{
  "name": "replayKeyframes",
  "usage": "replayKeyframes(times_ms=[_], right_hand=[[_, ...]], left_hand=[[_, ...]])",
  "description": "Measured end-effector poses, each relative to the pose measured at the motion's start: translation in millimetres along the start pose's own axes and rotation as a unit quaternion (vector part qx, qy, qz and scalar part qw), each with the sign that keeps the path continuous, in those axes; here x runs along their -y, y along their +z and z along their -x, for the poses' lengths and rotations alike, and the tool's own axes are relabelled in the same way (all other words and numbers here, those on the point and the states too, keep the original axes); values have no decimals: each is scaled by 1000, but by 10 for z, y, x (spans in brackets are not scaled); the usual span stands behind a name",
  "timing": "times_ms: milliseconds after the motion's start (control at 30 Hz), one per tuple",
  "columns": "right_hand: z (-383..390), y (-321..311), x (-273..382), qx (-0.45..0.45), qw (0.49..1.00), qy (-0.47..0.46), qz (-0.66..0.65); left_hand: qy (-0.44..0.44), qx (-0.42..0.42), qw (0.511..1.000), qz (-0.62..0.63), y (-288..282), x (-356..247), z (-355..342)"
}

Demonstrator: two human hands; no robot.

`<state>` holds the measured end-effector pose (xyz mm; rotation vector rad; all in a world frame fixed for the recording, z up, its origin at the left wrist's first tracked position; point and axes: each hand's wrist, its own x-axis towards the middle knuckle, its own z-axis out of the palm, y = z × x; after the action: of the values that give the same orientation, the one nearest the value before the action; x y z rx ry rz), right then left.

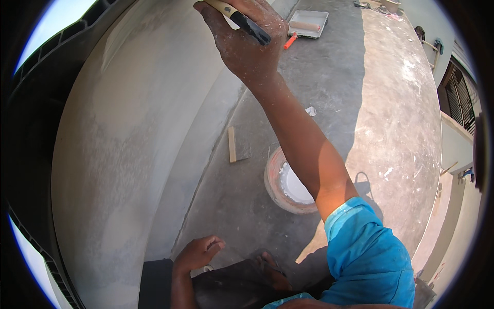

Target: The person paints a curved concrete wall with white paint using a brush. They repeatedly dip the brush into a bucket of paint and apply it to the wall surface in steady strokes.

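Observation:
High on the pale wall point(123, 149), my right hand point(252, 46) is closed round a paintbrush point(246, 26). The brush's handle is pale with a dark end; its bristles lie past the upper edge of the picture. White specks dot the hand. Beneath my right forearm, a round bucket point(274, 191) of white paint point(292, 184) stands on the grey floor, partly covered by the arm. My left hand point(198, 253) hangs low beside my dark-clothed leg, fingers curled in, with nothing visible in them.
A flat scraper with a wooden edge point(232, 145) lies between wall and bucket. Farther off, a paint tray point(323, 21) holds a roller with an orange handle point(290, 41). A crumpled white scrap point(311, 110) lies on the floor. Sunlit floor point(391, 123) stretches along the right.

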<state>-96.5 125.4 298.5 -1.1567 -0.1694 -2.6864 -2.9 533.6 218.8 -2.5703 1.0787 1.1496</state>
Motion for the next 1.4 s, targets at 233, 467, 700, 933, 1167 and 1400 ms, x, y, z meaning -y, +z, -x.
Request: replayKeyframes(times_ms=[233,467,700,933,1167,1400], right_hand=[[84,158,405,-7,998,-20,53],[120,219,488,-21,999,1,38],[160,256,611,-7,999,4,39],[196,271,673,9,999,-31,13],[225,55,1089,50,996,58,-39],[253,-237,722,-14,991,129,-21]], left_hand=[[10,-3,1000,5,11,70,-14],[26,5,999,19,28,134,-35],[24,-8,1000,13,15,94,6],[9,4,1000,15,-1,63,-8],[15,1,1000,25,-1,64,-23],[12,5,999,30,0,51,-13]])
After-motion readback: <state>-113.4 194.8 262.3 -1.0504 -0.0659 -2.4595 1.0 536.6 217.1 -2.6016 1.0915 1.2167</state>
